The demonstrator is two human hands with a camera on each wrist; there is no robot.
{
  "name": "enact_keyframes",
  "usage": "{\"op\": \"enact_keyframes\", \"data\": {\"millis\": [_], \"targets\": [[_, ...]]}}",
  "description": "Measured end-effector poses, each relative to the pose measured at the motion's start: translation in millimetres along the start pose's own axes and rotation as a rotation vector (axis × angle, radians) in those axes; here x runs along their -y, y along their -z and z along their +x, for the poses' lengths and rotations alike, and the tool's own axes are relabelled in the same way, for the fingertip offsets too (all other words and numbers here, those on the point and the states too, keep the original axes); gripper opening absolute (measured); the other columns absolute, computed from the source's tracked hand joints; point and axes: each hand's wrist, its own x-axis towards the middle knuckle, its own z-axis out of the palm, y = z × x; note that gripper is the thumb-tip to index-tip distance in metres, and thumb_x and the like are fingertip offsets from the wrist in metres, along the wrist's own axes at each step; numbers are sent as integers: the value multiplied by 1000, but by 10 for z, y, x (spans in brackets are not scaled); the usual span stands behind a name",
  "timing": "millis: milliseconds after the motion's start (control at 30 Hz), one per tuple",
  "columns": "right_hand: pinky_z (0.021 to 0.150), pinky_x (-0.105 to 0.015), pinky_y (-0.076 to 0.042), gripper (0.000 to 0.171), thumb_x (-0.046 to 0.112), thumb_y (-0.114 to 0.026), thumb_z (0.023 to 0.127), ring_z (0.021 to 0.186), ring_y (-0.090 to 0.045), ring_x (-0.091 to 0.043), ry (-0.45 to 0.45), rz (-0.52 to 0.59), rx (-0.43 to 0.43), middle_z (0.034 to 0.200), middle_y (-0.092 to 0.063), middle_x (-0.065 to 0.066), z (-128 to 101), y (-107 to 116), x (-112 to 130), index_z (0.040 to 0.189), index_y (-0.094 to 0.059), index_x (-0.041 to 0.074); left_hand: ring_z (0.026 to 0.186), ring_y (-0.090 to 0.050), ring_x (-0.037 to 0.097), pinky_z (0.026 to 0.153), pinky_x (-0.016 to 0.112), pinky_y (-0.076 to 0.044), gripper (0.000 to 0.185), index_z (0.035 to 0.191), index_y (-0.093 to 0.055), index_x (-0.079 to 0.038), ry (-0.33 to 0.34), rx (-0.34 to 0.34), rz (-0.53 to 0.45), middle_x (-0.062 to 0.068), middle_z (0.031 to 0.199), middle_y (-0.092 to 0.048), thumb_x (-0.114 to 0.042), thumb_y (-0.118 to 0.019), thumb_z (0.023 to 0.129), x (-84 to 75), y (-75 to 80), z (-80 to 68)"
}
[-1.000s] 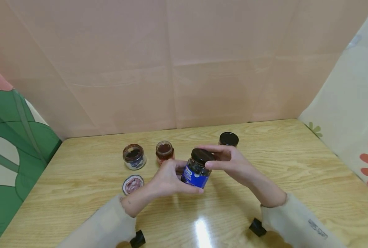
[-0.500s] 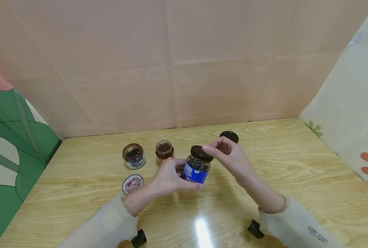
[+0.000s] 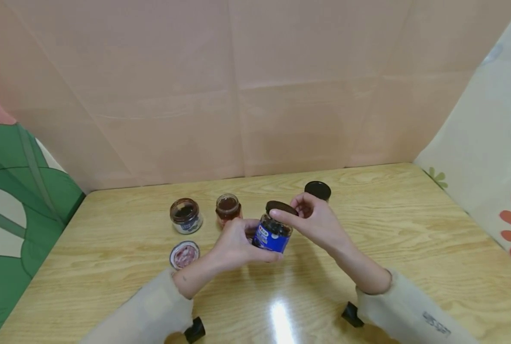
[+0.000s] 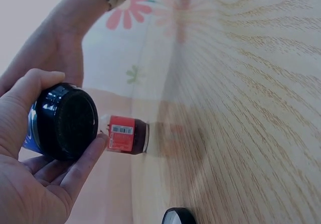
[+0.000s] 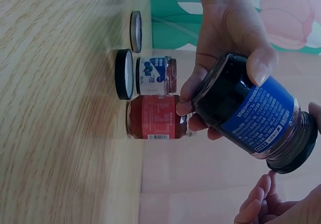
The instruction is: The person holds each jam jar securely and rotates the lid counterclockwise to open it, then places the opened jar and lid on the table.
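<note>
A glass jar (image 3: pixel 273 237) with a blue label and dark contents is held tilted above the table in my left hand (image 3: pixel 238 246), thumb and fingers round its lower part. Its dark lid (image 3: pixel 281 207) sits at the mouth and looks slightly askew; whether it is free of the rim I cannot tell. My right hand (image 3: pixel 317 222) pinches that lid, thumb on the near edge and fingers on the far side. In the right wrist view, the jar's label (image 5: pixel 263 116) faces the camera, and the right fingertips (image 5: pixel 271 176) touch the lid's edge.
Behind the left hand stand an uncovered blue-and-white labelled jar (image 3: pixel 187 217) and an uncovered red jar (image 3: pixel 228 209). A loose lid (image 3: pixel 184 255) lies inside up; a second lid (image 5: pixel 124 74) shows beside it. A black-lidded jar (image 3: pixel 318 190) stands behind the right hand.
The right hand has let go of the lid's side, shifted its grip, and now pinches it again. The lid has tipped slightly against the jar. The left hand stays nearly still.
</note>
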Motion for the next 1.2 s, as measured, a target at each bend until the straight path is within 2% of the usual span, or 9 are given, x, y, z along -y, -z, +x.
{"op": "enact_keyframes", "data": {"millis": [200, 367, 500, 667, 967, 1100, 1200], "targets": [[59, -26, -43, 47, 43, -78, 76, 71, -49, -17, 33, 15, -1, 81, -53, -5, -6, 21, -10, 97, -59, 6, 78, -67, 9, 72, 24, -55, 44, 101, -68, -6, 2, -1, 10, 2, 89, -72, -25, -87, 67, -2, 0, -1], [62, -27, -46, 44, 42, -78, 76, 74, -52, -19, 96, -7, 32, 85, -60, -6, 2, 65, -25, 100, -65, 7, 78, -66, 9, 73, 25, -55, 46, 102, -68, -8, 7, 9, 21, 0, 89, -72, -27, -88, 66, 7, 2, -12], [63, -28, -47, 39, 37, -78, 77, 77, -55, -20, 168, -23, 75, 89, -65, -5, 22, 106, -48, 101, -69, 9, 78, -66, 9, 73, 26, -55, 47, 104, -68, -10, 2, 23, 21, -2, 89, -72, -28, -88, 65, 7, 11, -24], [72, -28, -50, 36, 29, -79, 78, 84, -60, -19, 255, -7, 134, 97, -68, -3, 38, 142, -100, 107, -70, 11, 79, -67, 9, 73, 27, -55, 49, 107, -68, -12, 9, 37, 7, -3, 89, -72, -27, -88, 65, -3, 25, -36], [84, -25, -49, 38, 10, -76, 79, 94, -57, -14, 454, 99, 304, 109, -66, -7, 119, 247, -206, 116, -66, 2, 82, -66, 12, 74, 28, -55, 52, 110, -68, -11, -5, 108, -24, -3, 90, -71, -23, -88, 64, -20, 62, -44], [79, -24, -48, 39, 8, -75, 79, 91, -55, -15, 512, 110, 341, 109, -66, -5, 146, 271, -223, 117, -65, 1, 82, -66, 12, 74, 27, -56, 51, 111, -68, -10, -14, 136, -43, -3, 91, -71, -21, -88, 65, -29, 69, -38], [75, -25, -47, 40, 7, -74, 79, 88, -53, -15, 522, 106, 345, 108, -65, -6, 151, 274, -216, 117, -65, 1, 83, -66, 12, 74, 27, -56, 51, 111, -68, -10, -12, 137, -46, -2, 91, -71, -21, -88, 65, -34, 69, -38]]}}
